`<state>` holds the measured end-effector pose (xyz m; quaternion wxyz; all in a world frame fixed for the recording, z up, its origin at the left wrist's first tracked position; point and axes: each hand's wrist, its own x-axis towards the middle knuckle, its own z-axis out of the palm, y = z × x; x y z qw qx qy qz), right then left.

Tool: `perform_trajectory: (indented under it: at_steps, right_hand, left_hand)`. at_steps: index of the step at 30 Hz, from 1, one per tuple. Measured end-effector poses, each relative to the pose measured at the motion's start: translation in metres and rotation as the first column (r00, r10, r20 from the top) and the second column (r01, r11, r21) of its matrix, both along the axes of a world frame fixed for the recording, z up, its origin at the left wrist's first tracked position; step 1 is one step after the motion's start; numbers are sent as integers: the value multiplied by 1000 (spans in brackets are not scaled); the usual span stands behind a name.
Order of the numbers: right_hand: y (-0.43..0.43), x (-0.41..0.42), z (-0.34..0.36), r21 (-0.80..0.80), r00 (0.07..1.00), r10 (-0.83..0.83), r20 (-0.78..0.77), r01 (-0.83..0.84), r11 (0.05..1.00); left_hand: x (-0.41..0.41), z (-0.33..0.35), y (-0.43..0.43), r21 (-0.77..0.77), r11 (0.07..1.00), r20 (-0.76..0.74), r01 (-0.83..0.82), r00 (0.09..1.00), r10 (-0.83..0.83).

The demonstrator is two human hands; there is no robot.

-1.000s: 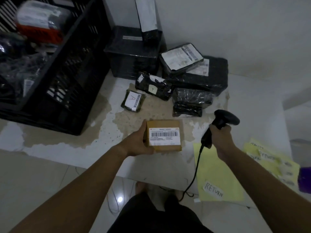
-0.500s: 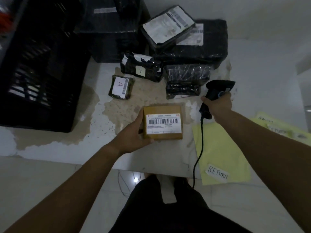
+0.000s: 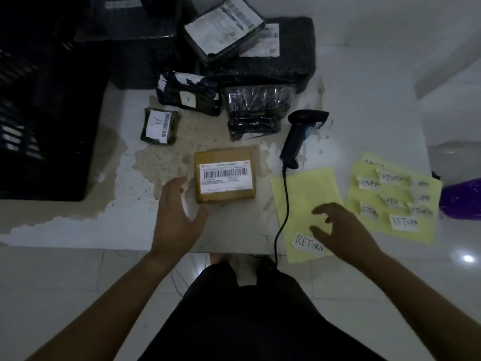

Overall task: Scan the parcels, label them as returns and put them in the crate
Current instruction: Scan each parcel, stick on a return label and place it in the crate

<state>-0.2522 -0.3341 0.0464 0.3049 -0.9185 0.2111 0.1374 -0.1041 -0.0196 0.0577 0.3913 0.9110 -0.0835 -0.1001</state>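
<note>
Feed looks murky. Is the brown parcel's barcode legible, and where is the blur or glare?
Head view: dim; the brown cardboard parcel shows crisp barcode bars, small print unreadable; the black plastic crate sinks into shadow; handwritten RETURN slips on the far-right yellow sheet smear toward the edge; a glare spot sits on the floor tile.

The brown parcel [image 3: 225, 175] lies flat, white barcode sticker up, just beside the left fingers [image 3: 179, 182]. The black scanner [image 3: 299, 136] lies on its side, well past the right fingers [image 3: 322, 211]. A white RETURN label [image 3: 308, 242] sits right by those fingers. Black parcels [image 3: 260, 74] are piled farther back. The black crate [image 3: 39, 126] stands far left of the fingers.
</note>
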Motion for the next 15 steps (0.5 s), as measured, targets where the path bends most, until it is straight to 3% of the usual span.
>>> perform_trajectory:
  at_steps: [2, 3, 5, 7, 9, 15]
  right_hand:
    - [6, -22, -16, -133, 996, 84, -25, -87, 987]
    - [8, -28, -23, -173, 994, 104, -42, -109, 979]
    - [11, -33, -31, -213, 993, 107, -48, -114, 970]
    - [13, -34, -35, -218, 995, 97, -33, -102, 971]
    - [14, -35, -37, -220, 996, 85, -12, -86, 972]
    - [21, -34, -39, -241, 995, 95, 15, -88, 967]
  left_hand:
    - [-19, -6, -2, 65, 997, 120, 43, 991, -50]
    - [-27, -7, -4, 82, 993, 81, 82, 993, -89]
    - [-40, -11, -7, 87, 975, -111, 204, 975, -194]
    - [-44, -20, -9, 120, 929, -324, 349, 899, -296]
    - [-40, -26, -14, 191, 867, -408, 460, 841, -356]
    - [-23, -31, -24, 209, 911, -426, 356, 871, -242]
